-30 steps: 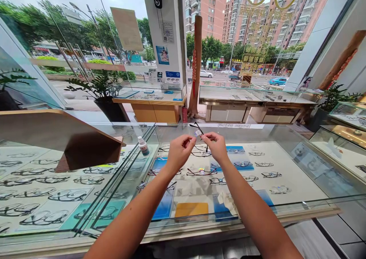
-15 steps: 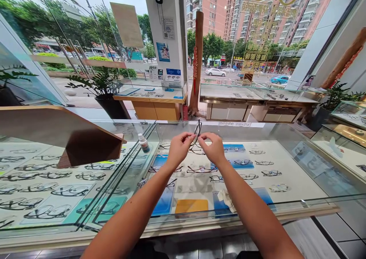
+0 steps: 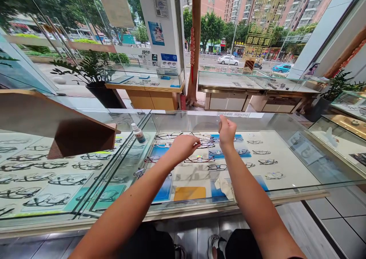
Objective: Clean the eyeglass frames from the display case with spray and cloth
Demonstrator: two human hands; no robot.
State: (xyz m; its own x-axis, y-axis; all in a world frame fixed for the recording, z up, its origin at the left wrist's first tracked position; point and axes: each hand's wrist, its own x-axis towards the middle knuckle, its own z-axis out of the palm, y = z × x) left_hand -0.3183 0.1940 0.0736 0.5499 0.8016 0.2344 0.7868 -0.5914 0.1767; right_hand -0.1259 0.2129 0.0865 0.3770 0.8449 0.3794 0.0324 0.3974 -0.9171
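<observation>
My left hand (image 3: 185, 148) is closed in a pinch above the glass counter, its fingertips on a thin dark-framed pair of eyeglasses (image 3: 208, 141). Those glasses overlap the pairs lying under the glass, so their outline is hard to separate. To the right and a little higher, my right hand (image 3: 227, 131) is raised with its fingers curled closed. What it holds, if anything, is hidden. A crumpled pale cloth (image 3: 224, 187) lies near the counter's front edge, left of my right forearm.
A small white-capped spray bottle (image 3: 138, 133) stands on the glass display counter (image 3: 286, 198). Inside are rows of eyeglasses (image 3: 217, 167), blue sheets and a yellow-orange pad (image 3: 190, 193). A brown wooden stand (image 3: 82, 141) occupies the left side.
My hands, previously together on the upright eyeglasses, have separated. The right hand has moved right and up, the left stays near the middle, and the glasses are lower. The view has tilted down.
</observation>
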